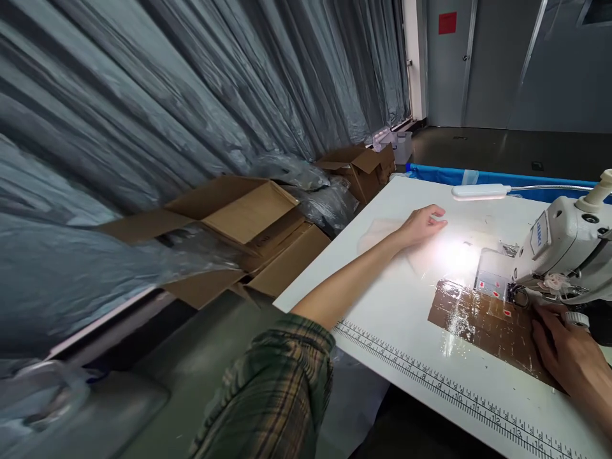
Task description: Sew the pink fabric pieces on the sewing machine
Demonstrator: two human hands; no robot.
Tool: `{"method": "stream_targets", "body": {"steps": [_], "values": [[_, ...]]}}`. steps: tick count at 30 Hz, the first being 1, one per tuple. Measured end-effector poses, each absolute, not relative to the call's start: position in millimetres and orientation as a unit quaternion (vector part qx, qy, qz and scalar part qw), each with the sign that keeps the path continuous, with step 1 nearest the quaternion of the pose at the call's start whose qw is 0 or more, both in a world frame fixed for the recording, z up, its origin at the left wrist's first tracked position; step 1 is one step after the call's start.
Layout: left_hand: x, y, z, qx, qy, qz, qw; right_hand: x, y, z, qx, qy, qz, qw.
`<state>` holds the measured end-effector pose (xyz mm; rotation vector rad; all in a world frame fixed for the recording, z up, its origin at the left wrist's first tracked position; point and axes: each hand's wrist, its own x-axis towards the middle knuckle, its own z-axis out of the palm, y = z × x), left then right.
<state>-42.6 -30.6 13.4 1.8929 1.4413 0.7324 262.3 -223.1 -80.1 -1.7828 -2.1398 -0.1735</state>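
One released: left hand [423,224], over worktop [389,299] | right hand [571,347] on sheet [495,328], cannot tell grip | better keep sheet flat, hand clear of machine [552,245]

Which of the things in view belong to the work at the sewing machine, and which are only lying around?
Seemingly in use:
sewing machine
white table with printed ruler
lamp above it
glossy brown patch by the right hand

Seemingly just lying about:
open cardboard boxes
clear plastic beside them
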Motion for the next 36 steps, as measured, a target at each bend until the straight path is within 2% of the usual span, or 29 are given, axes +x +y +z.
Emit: {"method": "stream_targets", "body": {"steps": [4, 8, 15, 18, 21, 25, 27, 31, 33, 36], "values": [[-79.5, -55.5, 14.4, 0.737, 0.597, 0.226, 0.224, 264.3, -223.8, -83.1, -0.615, -0.767, -0.061, 0.17], [-90.0, -76.0, 0.4, 0.745, 0.599, 0.161, 0.243, 268.0, -221.2, -84.6, -0.622, -0.76, -0.059, 0.178], [-92.3, -82.7, -10.6, 0.735, 0.588, 0.212, 0.263, 266.3, -219.2, -69.8, -0.657, -0.739, 0.033, 0.145], [-88.4, -92.0, -3.6, 0.749, 0.582, 0.219, 0.226, 263.9, -219.4, -67.1, -0.67, -0.727, 0.031, 0.146], [-71.4, -115.5, 1.3, 0.804, 0.528, 0.191, 0.194, 266.5, -217.0, -70.0, -0.658, -0.735, 0.027, 0.162], [-27.4, -166.4, -7.2, 0.868, 0.391, 0.135, 0.276, 267.3, -215.1, -71.3, -0.64, -0.747, 0.03, 0.174], [-4.5, -192.7, -14.5, 0.893, 0.288, 0.147, 0.314, 263.9, -215.9, -68.4, -0.668, -0.722, 0.022, 0.177], [21.2, -212.6, -20.3, 0.93, 0.132, 0.168, 0.3, 259.0, -217.1, -60.2, -0.657, -0.727, 0.04, 0.197], [22.9, -199.5, -19.2, 0.936, 0.15, 0.176, 0.264, 259.7, -216.9, -56.5, -0.64, -0.733, 0.05, 0.227], [17.5, -166.9, -19.8, 0.922, 0.265, 0.184, 0.216, 262.2, -217.1, -50.0, -0.616, -0.743, 0.071, 0.252]]}}
